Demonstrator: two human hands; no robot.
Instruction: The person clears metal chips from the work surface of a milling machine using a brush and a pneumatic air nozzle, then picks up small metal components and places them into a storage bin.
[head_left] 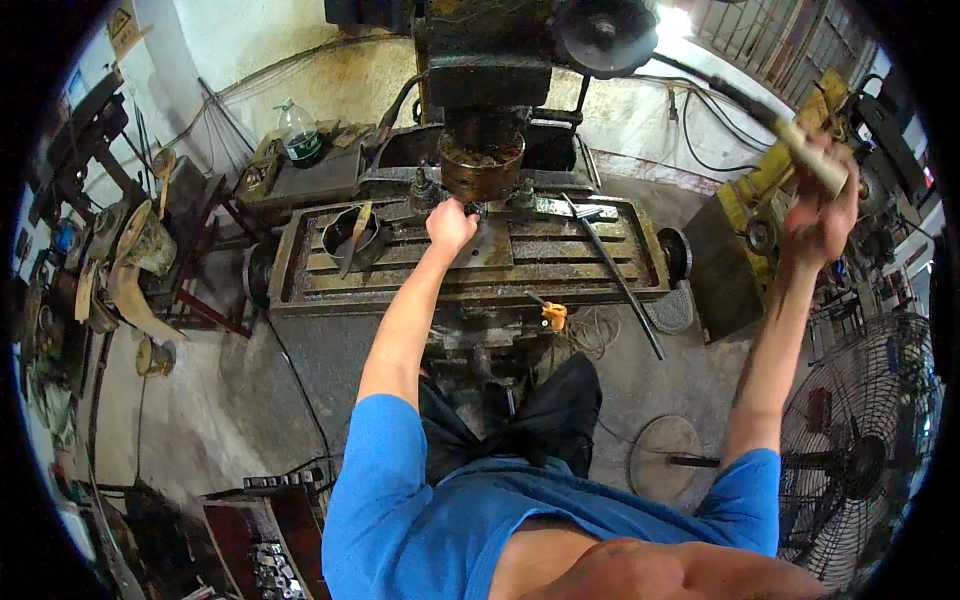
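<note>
While my left hand (450,226) is closed on the grey steel plate (490,247) lying on the slotted mill bench (400,285) under the round rusty cutter head (481,160), my right hand (820,215) grips the pale wooden-handled lever (808,150) overhead. Plate looks seated; cutting not yet begun, I judge. Yellow triangular warning sign (122,24) top left wall; clear bottle with green label (300,133) behind the bench.

L hand (450,225) fisted, R hand (820,215) raised

Our left hand (450,225) rests on the machine table (300,285); the bowl (350,235) lies left, the rod (615,275) right.
</note>
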